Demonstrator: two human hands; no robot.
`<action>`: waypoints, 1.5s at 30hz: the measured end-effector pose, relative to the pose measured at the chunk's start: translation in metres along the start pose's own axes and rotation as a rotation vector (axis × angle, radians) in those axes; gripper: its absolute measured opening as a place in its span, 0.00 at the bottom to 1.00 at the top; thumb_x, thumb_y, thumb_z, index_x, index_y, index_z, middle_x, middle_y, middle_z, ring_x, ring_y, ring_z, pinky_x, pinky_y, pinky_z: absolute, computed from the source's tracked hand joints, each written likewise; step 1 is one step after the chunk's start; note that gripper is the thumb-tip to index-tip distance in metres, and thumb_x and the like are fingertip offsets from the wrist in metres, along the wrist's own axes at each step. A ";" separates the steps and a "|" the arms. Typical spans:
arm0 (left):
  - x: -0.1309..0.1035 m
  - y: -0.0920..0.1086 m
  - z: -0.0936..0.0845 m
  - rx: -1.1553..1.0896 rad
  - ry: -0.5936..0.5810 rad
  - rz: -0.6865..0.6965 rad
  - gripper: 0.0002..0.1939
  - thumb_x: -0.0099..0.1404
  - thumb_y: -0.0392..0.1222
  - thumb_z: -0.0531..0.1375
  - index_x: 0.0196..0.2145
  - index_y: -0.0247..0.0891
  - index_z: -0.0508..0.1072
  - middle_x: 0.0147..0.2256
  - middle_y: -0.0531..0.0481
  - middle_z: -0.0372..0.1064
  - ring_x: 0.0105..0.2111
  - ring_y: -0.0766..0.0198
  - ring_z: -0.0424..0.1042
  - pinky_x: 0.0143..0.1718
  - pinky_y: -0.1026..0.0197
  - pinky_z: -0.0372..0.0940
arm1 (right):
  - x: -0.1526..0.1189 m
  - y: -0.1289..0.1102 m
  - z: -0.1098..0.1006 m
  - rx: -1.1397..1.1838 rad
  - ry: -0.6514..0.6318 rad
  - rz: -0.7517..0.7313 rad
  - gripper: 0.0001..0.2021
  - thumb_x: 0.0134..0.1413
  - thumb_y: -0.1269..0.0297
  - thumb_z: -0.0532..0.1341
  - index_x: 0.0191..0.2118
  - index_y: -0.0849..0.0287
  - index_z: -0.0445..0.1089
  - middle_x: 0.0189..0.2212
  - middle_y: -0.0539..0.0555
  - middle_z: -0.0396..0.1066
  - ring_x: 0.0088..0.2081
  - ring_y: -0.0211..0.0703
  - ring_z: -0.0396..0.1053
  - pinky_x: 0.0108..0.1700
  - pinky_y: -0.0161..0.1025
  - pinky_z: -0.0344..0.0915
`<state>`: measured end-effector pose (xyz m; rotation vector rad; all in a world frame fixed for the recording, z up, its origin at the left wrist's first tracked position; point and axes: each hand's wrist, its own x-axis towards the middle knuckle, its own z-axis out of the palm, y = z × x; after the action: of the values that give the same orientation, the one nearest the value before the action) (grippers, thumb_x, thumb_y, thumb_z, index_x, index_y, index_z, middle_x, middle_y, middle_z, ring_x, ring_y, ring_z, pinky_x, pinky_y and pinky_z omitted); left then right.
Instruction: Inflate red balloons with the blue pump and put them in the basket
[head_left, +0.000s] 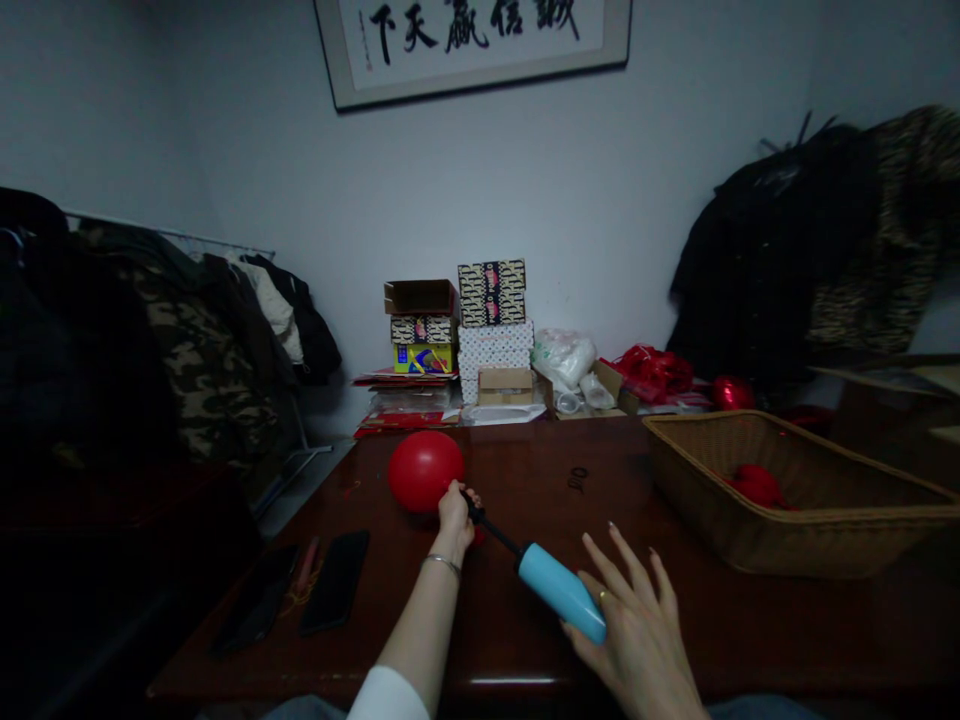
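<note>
A round, inflated red balloon [426, 471] sits over the dark wooden table at the tip of a hand pump. My left hand [456, 515] is closed around the balloon's neck and the black nozzle end of the pump. The pump's light blue barrel [561, 590] slants down to the right, with a black rod between it and the nozzle. Against the barrel's near end rests my right hand [637, 625], its fingers spread and stretched out, palm by the pump. A ring is on one of its fingers.
A wicker basket [810, 540] holding red balloons stands on the right. Two dark phones, one a black phone [335, 582], lie at the left edge. Black scissors [577, 480] lie mid-table. Stacked boxes [495, 345] and plastic bags [564, 358] stand behind the table.
</note>
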<state>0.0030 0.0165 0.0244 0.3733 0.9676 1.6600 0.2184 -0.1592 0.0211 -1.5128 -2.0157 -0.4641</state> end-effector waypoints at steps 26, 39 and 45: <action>0.010 0.003 0.002 0.037 -0.023 0.014 0.07 0.61 0.36 0.52 0.26 0.38 0.58 0.14 0.58 0.55 0.12 0.71 0.56 0.15 0.69 0.51 | -0.001 -0.002 0.009 0.029 -0.049 0.021 0.18 0.46 0.53 0.59 0.43 0.51 0.72 0.58 0.52 0.60 0.63 0.59 0.47 0.61 0.63 0.37; 0.004 0.013 0.008 0.017 -0.063 0.010 0.07 0.61 0.37 0.51 0.25 0.39 0.57 0.14 0.58 0.55 0.12 0.72 0.56 0.16 0.69 0.50 | -0.014 0.008 -0.002 -0.005 0.050 -0.021 0.17 0.45 0.53 0.60 0.42 0.51 0.72 0.57 0.53 0.61 0.62 0.61 0.48 0.60 0.65 0.38; -0.007 0.000 0.010 0.010 -0.048 -0.008 0.07 0.61 0.38 0.52 0.25 0.38 0.57 0.15 0.59 0.54 0.12 0.72 0.56 0.16 0.70 0.50 | 0.004 -0.009 -0.002 0.017 -0.009 0.024 0.16 0.45 0.57 0.60 0.41 0.54 0.73 0.58 0.53 0.60 0.63 0.59 0.47 0.61 0.63 0.37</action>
<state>0.0120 0.0142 0.0325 0.4141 0.9406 1.6324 0.2098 -0.1594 0.0255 -1.5300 -2.0006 -0.4309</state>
